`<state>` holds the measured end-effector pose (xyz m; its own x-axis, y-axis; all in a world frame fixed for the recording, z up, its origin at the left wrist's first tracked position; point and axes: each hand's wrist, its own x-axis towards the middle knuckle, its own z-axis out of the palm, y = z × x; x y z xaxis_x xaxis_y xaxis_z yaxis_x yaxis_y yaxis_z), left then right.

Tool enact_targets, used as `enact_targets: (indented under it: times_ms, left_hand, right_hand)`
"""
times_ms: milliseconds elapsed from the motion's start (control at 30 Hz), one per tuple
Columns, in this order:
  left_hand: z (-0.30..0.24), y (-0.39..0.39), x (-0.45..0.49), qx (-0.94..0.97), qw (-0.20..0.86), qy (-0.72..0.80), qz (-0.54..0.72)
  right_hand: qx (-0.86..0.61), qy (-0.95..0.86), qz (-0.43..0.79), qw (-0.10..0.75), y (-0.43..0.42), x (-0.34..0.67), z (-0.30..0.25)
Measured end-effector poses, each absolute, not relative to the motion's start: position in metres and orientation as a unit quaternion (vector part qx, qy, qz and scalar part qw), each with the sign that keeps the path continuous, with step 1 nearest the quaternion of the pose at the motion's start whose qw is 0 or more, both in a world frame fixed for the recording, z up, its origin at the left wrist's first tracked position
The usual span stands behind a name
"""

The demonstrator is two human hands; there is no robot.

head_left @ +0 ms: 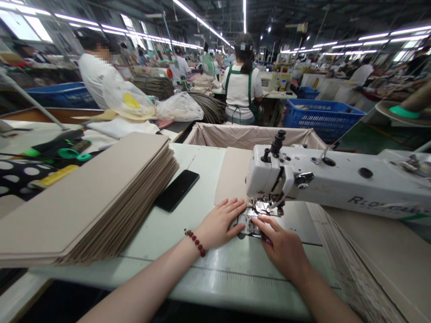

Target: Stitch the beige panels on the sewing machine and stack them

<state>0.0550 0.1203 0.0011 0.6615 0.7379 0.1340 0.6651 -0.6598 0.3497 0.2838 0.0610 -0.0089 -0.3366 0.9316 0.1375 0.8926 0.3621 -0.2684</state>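
My left hand (220,224) lies flat, fingers outstretched, with its fingertips by the near edge of a beige panel (230,175). That panel lies flat on the sewing table (202,211), partly behind the head of a white sewing machine (269,168). Close to the metal presser foot (262,207) is my right hand (284,249), its index finger reaching over the needle plate (249,224). The other fingers curl under around something small and dark, mostly hidden by the hand.
A tall stack of beige panels (90,188) stands at left, beside a black phone (178,189). More panels (380,255) lie at right under the machine arm. Behind the table is a cloth-lined bin (242,134). Co-workers sit farther back, near a blue crate (323,114).
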Motion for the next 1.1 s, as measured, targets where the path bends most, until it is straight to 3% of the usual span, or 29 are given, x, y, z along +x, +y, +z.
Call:
enact_targets:
  times_ms: [567, 767, 933, 1100]
  left_hand:
    - [-0.002, 0.118, 0.056, 0.899, 0.094, 0.400, 0.149]
    - [-0.001, 0.118, 0.060, 0.883, 0.051, 0.446, 0.135]
    - [0.010, 0.115, 0.055, 0.811, 0.008, 0.570, 0.131]
    - [0.004, 0.080, 0.026, 0.786, -0.035, 0.610, 0.099]
  right_hand:
    - [-0.568, -0.807, 0.056, 0.149, 0.059, 0.282, -0.008]
    - [-0.578, -0.801, 0.060, 0.143, 0.056, 0.280, -0.003]
    - [-0.584, -0.798, 0.068, 0.134, 0.056, 0.280, -0.001]
    - [-0.576, -0.802, 0.090, 0.130, 0.049, 0.285, 0.011]
